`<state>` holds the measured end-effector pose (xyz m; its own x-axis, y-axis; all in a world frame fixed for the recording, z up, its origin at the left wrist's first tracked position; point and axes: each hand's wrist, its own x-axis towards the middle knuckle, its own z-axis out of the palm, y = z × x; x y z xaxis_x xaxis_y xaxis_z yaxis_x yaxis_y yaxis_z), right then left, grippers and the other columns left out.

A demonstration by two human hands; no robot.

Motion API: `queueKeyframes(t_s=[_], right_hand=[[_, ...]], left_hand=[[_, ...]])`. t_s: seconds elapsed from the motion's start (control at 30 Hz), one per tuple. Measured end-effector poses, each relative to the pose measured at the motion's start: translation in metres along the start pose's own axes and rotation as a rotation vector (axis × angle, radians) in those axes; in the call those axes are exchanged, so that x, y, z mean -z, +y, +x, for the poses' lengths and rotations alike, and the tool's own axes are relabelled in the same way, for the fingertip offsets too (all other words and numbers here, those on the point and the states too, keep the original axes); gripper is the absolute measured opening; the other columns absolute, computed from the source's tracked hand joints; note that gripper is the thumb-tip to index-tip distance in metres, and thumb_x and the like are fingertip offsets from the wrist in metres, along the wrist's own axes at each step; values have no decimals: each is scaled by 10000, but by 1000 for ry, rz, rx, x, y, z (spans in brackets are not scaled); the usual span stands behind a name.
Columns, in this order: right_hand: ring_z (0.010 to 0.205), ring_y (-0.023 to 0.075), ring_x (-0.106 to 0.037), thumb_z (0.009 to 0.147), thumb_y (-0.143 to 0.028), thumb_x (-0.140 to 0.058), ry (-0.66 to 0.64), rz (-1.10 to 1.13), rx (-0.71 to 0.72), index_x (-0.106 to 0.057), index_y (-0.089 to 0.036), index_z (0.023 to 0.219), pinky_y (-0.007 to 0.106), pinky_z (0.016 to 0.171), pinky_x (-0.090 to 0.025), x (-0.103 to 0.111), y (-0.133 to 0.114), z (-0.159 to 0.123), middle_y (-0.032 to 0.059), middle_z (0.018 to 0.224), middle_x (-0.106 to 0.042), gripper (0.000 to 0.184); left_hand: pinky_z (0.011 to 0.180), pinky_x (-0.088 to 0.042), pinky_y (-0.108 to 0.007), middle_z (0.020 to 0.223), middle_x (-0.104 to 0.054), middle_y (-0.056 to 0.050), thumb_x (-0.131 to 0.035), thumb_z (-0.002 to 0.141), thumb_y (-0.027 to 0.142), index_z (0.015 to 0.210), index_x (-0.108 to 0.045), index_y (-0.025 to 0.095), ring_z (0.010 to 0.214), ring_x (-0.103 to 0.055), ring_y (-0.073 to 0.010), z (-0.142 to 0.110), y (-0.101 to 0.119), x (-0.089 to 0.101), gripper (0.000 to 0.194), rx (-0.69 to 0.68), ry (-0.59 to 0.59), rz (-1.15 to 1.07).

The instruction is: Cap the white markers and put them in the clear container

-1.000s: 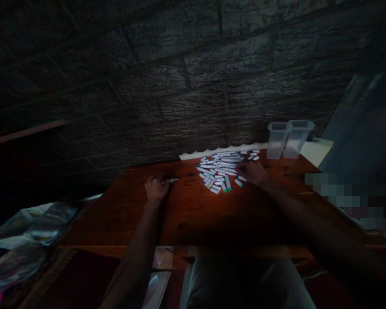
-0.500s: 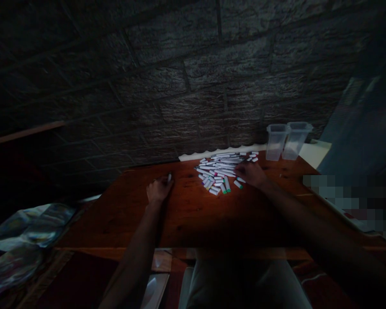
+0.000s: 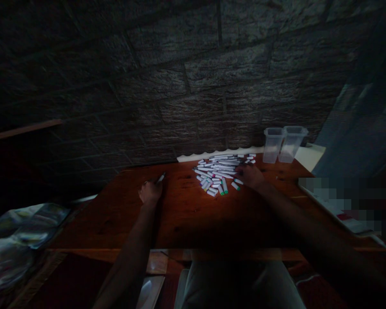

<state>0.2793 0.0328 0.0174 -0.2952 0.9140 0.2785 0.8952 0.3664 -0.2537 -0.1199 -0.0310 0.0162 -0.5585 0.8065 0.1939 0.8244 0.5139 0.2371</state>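
A heap of several white markers (image 3: pixel 219 171) with coloured caps lies at the far middle of a reddish wooden table (image 3: pixel 186 214). My left hand (image 3: pixel 150 192) rests on the table to the left of the heap, closed round a single white marker (image 3: pixel 161 177) that points up and to the right. My right hand (image 3: pixel 251 176) lies on the right side of the heap with its fingers curled among the markers. What it grips, if anything, is hidden in the dim light.
Two clear plastic cups (image 3: pixel 283 143) stand side by side at the far right of the table. A white scalloped strip (image 3: pixel 212 153) runs along the dark stone wall. Crumpled plastic bags (image 3: pixel 16 231) lie lower left. Papers lie at the right edge.
My left hand has turned its marker from pointing right to pointing up and right, and has drawn slightly left. My right hand has stayed on the heap. The view has shifted a little.
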Motion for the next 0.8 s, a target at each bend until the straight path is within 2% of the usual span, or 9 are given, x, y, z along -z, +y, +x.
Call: queueKeyframes(t_s=[0.17,0.33,0.43,0.53,0.6,0.67,0.8], right_hand=[[951,220,-653,858,-298,-617,13,14,14,-755,-226,904,288,834,-483,1,-1,0,72,954,-746,162],[930,198,-669,896,-284,-580,58,77,43,-743,-210,970,275,847,-484,4,-4,1,57,991,-749,194],[955,178,-669,928,-318,-543,104,126,53,-718,-210,1041,259,866,-485,5,-6,1,43,1034,-743,234],[1010,188,-647,921,-318,-565,196,186,122,-713,-216,1062,281,922,-469,6,-7,0,49,1061,-734,229],[1037,208,-628,905,-319,-594,246,205,198,-726,-223,1048,313,951,-456,7,-9,0,56,1052,-735,217],[1026,221,-619,895,-328,-610,277,198,265,-736,-229,1040,338,946,-456,7,-13,0,62,1030,-739,216],[948,231,-609,882,-326,-628,299,159,411,-743,-240,1031,365,886,-457,5,-27,-2,64,963,-748,207]], left_hand=[[838,-486,-439,1147,-685,-159,-488,889,396,1201,-668,260,1049,-634,-356,-1,4,-1,385,-20,-4,-11],[844,-480,-428,1117,-690,-156,-501,885,361,1196,-662,242,1033,-634,-342,-4,6,0,369,-61,21,-21],[888,-459,-431,1186,-650,-164,-487,896,386,1222,-634,216,1113,-583,-339,-7,8,1,396,-96,79,-25],[925,-435,-432,1251,-601,-174,-472,909,390,1226,-619,183,1175,-526,-340,-18,18,3,406,-161,207,-49],[967,-400,-427,1259,-599,-163,-458,926,378,1225,-616,173,1196,-506,-324,-30,31,7,395,-309,321,-105],[1002,-367,-413,1277,-602,-139,-445,946,381,1243,-601,173,1199,-506,-294,-45,49,10,395,-532,384,-188],[1004,-360,-399,1243,-652,-106,-479,952,347,1255,-604,187,1167,-546,-265,-71,80,11,365,-979,360,-252]])
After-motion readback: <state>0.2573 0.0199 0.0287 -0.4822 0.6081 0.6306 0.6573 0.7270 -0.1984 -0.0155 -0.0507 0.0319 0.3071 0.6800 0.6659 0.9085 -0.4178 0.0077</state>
